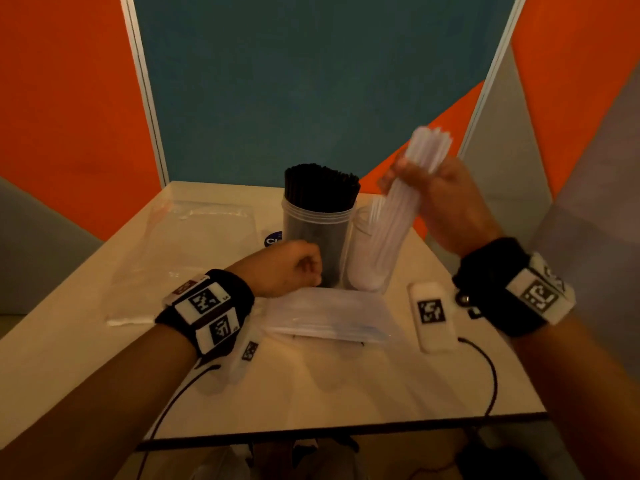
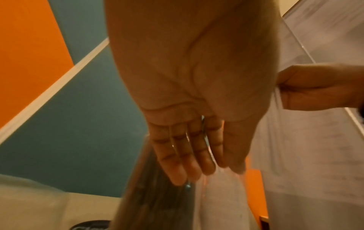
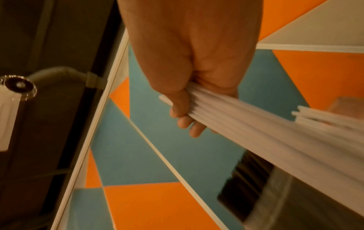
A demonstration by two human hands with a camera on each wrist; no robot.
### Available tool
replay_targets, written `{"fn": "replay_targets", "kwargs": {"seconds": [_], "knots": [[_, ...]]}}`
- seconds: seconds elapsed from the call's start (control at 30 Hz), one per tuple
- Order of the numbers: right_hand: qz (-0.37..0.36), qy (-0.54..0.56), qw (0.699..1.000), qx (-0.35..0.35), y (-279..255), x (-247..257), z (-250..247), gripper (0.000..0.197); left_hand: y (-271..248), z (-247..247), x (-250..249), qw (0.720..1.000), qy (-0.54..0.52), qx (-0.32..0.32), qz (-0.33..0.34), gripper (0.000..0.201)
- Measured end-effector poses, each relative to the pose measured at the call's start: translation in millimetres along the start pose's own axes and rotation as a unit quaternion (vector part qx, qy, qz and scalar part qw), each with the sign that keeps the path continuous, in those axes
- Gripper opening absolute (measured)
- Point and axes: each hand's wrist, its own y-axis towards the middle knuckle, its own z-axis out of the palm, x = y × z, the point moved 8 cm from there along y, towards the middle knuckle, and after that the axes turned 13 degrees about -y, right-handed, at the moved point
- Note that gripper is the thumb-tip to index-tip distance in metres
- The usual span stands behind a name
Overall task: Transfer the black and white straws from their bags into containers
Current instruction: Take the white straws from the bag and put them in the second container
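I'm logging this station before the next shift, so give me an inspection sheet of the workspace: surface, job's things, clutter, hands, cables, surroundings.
Surface: pale table, lit warm.
Job's things: black straws stand upright in a clear container; beside it the second clear container takes white straws; a bag with white straws lies flat in front; an empty-looking clear bag lies far left.
Clutter: white marker block; dark round sticker.
Hands: right hand grips the white straw bundle, tilted into the container; left hand by the black-straw container, fingers straight.
Cables: black cable from the marker block; another under the left wrist.
Surroundings: orange, teal and grey partition panels.
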Motion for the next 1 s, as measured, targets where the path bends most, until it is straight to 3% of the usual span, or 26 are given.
{"fn": "replay_targets", "kwargs": {"seconds": [0.13,0.27,0.37,0.43,0.53,0.63,0.8,0.93,1.0], "knots": [[-0.051,0.065,0.99,-0.115,37.6,7.6,-50.1,0.01,36.1,15.5,-23.2,0.999,0.042,0.006,0.021,0.021],[-0.056,0.052,0.981,-0.179,54.7,-19.0,-65.3,0.009,41.5,55.9,-9.3,0.984,0.113,0.131,-0.051,0.043],[-0.012,0.022,0.985,-0.171,54.3,-58.7,-57.7,0.012,29.5,78.3,15.1,0.961,0.151,0.205,-0.11,0.071],[0.029,-0.011,0.989,-0.145,52.8,-81.7,-47.1,0.015,26.4,84.3,28.7,0.954,0.155,0.224,-0.126,0.078],[0.091,-0.073,0.988,-0.096,50.9,-108.9,-31.5,0.015,27.4,86.1,37.7,0.955,0.148,0.228,-0.123,0.075],[0.12,-0.217,0.967,-0.067,50.3,-121.2,-26.8,0.006,28.5,84.9,37.8,0.956,0.144,0.229,-0.111,0.065],[0.128,-0.3,0.944,-0.037,51.0,-127.3,-23.9,0.038,27.6,85.6,41.0,0.957,0.122,0.24,-0.108,0.06],[0.14,-0.26,0.954,-0.054,50.2,-124.2,-29.2,0.071,26.4,84.4,43.8,0.959,0.117,0.236,-0.108,0.061],[0.122,-0.281,0.949,-0.072,49.7,-117.7,-33.2,0.075,26.1,82.7,44.5,0.96,0.112,0.234,-0.107,0.06]]}}
